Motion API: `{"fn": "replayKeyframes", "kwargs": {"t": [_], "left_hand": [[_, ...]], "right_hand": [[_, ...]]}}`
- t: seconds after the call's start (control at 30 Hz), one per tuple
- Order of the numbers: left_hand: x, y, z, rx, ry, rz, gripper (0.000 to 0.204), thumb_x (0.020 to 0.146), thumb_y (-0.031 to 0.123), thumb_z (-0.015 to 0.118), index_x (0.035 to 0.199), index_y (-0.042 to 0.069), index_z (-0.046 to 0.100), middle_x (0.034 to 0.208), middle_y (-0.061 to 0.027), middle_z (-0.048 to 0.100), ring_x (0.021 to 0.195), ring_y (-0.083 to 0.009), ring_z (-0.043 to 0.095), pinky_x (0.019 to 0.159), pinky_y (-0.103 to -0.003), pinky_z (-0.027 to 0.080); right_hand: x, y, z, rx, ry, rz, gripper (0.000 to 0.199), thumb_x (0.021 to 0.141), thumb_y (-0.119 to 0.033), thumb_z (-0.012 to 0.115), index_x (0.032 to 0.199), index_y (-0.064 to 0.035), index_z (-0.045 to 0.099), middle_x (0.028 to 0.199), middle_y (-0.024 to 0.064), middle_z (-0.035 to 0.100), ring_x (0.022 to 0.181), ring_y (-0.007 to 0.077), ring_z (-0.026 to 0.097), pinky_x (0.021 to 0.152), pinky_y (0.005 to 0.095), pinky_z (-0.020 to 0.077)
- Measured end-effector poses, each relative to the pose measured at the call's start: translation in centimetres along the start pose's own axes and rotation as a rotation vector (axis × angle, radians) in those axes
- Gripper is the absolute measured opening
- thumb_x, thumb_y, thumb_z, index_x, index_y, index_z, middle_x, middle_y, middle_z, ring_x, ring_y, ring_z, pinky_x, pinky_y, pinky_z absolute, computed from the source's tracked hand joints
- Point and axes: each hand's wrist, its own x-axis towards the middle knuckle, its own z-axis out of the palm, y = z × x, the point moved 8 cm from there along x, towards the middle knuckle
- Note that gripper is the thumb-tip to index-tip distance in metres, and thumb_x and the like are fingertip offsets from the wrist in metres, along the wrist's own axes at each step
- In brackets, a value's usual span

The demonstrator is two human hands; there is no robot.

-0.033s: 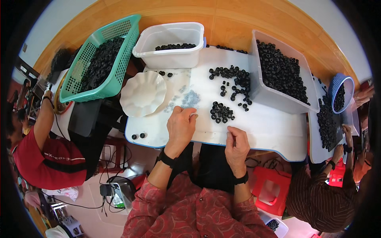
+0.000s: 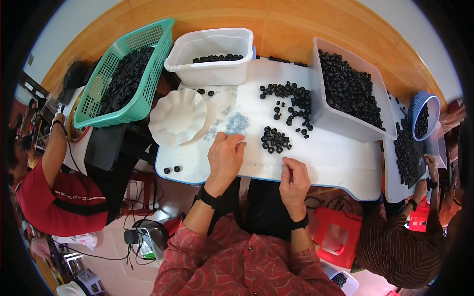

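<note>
Both hands [image 2: 226, 157] [image 2: 294, 180] stay near the black rings [image 2: 275, 140].

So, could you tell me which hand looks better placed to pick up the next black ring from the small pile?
The left hand, probably. Its fingers lie just beside the small pile of black rubber rings on the white tabletop, while the right hand sits curled nearer the table's front edge.

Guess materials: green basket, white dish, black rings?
Green basket: likely moulded plastic, given its uniform colour and lattice walls. White dish: glossy, scalloped rim; plastic or ceramic, can't tell. Black rings: matte, dull surface, probably rubber or plastic.
</note>
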Motion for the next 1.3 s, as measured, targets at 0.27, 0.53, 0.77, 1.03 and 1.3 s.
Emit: {"fn": "replayKeyframes", "kwargs": {"t": [0.27, 0.53, 0.77, 1.03, 1.3], "left_hand": [[0.1, -0.1, 0.5, -0.033, -0.007, 0.000, 0.016, 0.076, 0.014, 0.076, 0.091, 0.010, 0.071, 0.083, -0.0113, 0.058, 0.069, -0.0307, 0.061, 0.062, -0.041, 0.049], [0.4, 0.4, 1.1, 0.053, 0.015, 0.022, 0.014, 0.077, 0.017, 0.076, 0.085, 0.008, 0.069, 0.081, -0.0109, 0.056, 0.070, -0.0318, 0.061, 0.061, -0.043, 0.049], [0.2, 1.5, 0.8, 0.116, 0.037, 0.070, 0.011, 0.081, 0.013, 0.071, 0.085, 0.005, 0.065, 0.083, -0.0122, 0.055, 0.077, -0.0329, 0.060, 0.064, -0.043, 0.049], [0.0, 2.0, 1.0, 0.153, 0.007, 0.134, 0.012, 0.082, 0.010, 0.069, 0.086, 0.004, 0.060, 0.088, -0.0135, 0.055, 0.085, -0.0344, 0.059, 0.068, -0.044, 0.049], [-1.2, 2.7, 0.1, 0.100, 0.023, 0.139, 0.009, 0.085, 0.008, 0.065, 0.090, 0.004, 0.059, 0.088, -0.0146, 0.055, 0.082, -0.0361, 0.059, 0.067, -0.045, 0.048]], "right_hand": [[0.1, 0.0, 0.0, -0.005, -0.013, 0.011, 0.021, 0.083, 0.008, 0.063, 0.101, -0.0008, 0.065, 0.093, 0.0153, 0.066, 0.081, 0.0295, 0.064, 0.068, 0.0360, 0.0521], [0.0, 0.1, 0.1, -0.019, -0.004, 0.003, 0.021, 0.082, 0.008, 0.063, 0.101, -0.0010, 0.065, 0.092, 0.0148, 0.065, 0.080, 0.0290, 0.064, 0.068, 0.0356, 0.0521], [0.0, -0.1, 0.0, 0.005, -0.004, 0.004, 0.022, 0.082, 0.009, 0.063, 0.101, -0.0012, 0.065, 0.092, 0.0145, 0.065, 0.080, 0.0288, 0.063, 0.067, 0.0350, 0.0520], [-0.1, -0.2, 0.0, -0.011, 0.002, -0.027, 0.022, 0.082, 0.009, 0.063, 0.101, -0.0005, 0.064, 0.093, 0.0148, 0.066, 0.081, 0.0291, 0.063, 0.068, 0.0361, 0.0518], [-0.4, -0.6, -0.2, -0.007, -0.006, -0.066, 0.022, 0.081, 0.009, 0.063, 0.101, -0.0004, 0.065, 0.096, 0.0151, 0.066, 0.082, 0.0285, 0.064, 0.067, 0.0346, 0.0523]]}}
